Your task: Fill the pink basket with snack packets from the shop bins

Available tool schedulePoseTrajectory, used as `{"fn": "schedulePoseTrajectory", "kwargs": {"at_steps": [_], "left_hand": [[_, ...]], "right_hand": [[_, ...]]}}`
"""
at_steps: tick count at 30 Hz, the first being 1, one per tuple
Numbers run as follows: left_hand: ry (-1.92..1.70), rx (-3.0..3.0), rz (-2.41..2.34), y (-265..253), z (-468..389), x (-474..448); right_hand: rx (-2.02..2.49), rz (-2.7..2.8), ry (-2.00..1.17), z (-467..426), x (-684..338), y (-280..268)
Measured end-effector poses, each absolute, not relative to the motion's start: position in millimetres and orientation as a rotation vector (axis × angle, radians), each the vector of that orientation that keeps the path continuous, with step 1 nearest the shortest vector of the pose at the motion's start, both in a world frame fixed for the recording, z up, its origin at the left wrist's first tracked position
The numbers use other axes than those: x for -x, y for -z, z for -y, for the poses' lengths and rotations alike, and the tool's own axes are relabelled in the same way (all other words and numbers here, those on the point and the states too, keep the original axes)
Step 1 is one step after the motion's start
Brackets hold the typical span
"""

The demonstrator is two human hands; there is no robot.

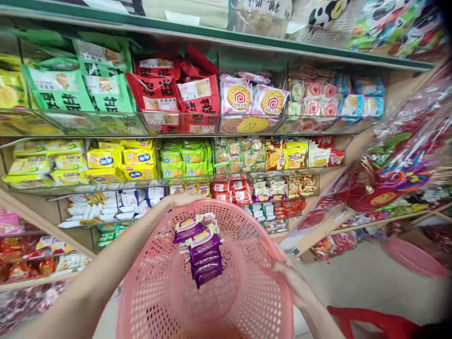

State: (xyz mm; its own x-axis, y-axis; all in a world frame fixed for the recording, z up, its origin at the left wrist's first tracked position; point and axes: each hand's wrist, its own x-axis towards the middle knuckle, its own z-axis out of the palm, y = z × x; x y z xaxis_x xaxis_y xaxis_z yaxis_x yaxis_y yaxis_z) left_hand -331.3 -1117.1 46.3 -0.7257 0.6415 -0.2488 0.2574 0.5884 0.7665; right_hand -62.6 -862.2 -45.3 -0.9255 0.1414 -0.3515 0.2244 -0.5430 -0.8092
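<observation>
A round pink plastic basket [141, 292] with a perforated wall is tilted toward me in front of the shelves. Inside it lies a small heap of purple biscuit packets [206, 249] marked "Soda Biscuits". My left hand [181, 200] grips the far left part of the rim, its fingers partly hidden behind the edge. On the right side, my right hand [287, 278] is closed on the rim, with the thumb on the inner wall and the other fingers out of sight outside.
Glass-fronted shelves hold green bags [56, 89], red bags [162, 94], round biscuit packs [236, 96] and yellow packs [104, 157]. To the right are a wrapped gift basket [374, 188], another pink basket [413, 256] and a red plastic stool [370, 318].
</observation>
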Motion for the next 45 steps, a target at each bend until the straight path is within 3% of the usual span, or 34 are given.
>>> {"fn": "schedulePoseTrajectory", "kwargs": {"at_steps": [8,14,18,26,34,45], "left_hand": [[-1.041,-0.769,-2.336,-22.4,1115.5,326.3],[-1.030,-0.787,-2.413,-23.9,1122.4,324.0],[-1.022,-0.806,-2.425,-23.8,1116.3,323.4],[-1.027,-0.845,-2.455,-30.4,1117.9,323.5],[-1.032,-0.812,-2.453,-30.4,1121.2,318.1],[-1.031,-0.798,-2.438,-30.4,1119.9,317.6]], "right_hand": [[-0.623,-1.900,2.423,852.8,72.2,58.6],[-0.084,-2.885,1.994,874.8,118.2,-4.6],[0.277,-2.881,1.648,928.5,163.3,-32.6],[0.123,-2.876,1.202,980.9,234.7,-19.9],[0.060,-2.810,1.129,993.1,234.9,-18.2],[0.200,-2.715,1.443,990.1,230.9,-13.7]]}}
